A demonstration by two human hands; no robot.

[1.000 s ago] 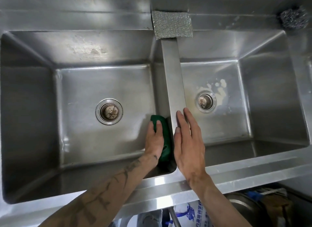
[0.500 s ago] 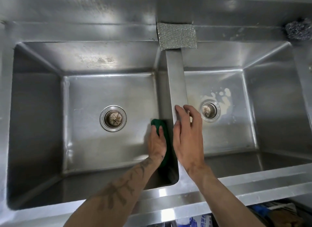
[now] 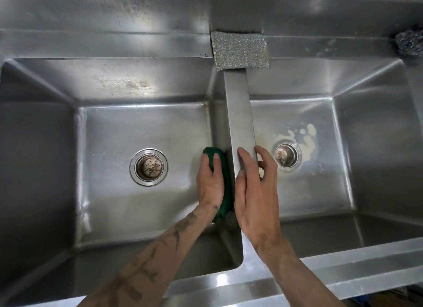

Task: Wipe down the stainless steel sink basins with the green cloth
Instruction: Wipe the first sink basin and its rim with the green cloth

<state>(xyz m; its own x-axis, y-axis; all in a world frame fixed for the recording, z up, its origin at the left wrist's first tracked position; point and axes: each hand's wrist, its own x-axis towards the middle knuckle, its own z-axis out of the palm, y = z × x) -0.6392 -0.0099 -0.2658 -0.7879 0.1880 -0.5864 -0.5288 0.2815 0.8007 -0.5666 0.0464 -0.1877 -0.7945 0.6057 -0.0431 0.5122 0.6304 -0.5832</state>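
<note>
Pressing the green cloth [image 3: 225, 181] against the divider [image 3: 239, 114], the left hand [image 3: 211, 181] curls round its middle. It looks soft and light, likely to bunch (1 hand suffices). The right hand [image 3: 256, 192] rests flat alongside, holding nothing.

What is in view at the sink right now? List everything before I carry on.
left basin: one, steel grey, left of the divider
right basin: one, steel grey, right of the divider
divider: one, steel grey, between the basins
drain strainers: two, metal, one in each basin floor
pale residue: one patch, cream, around the right basin's drain
green cloth: one, dark green, in the left basin against the divider wall
scouring pad: one, silver, back ledge at the divider's far end
steel wool ball: one, dark grey, back ledge, far right
left hand: one, bare, holds the green cloth
right hand: one, bare, rests on the divider
</note>
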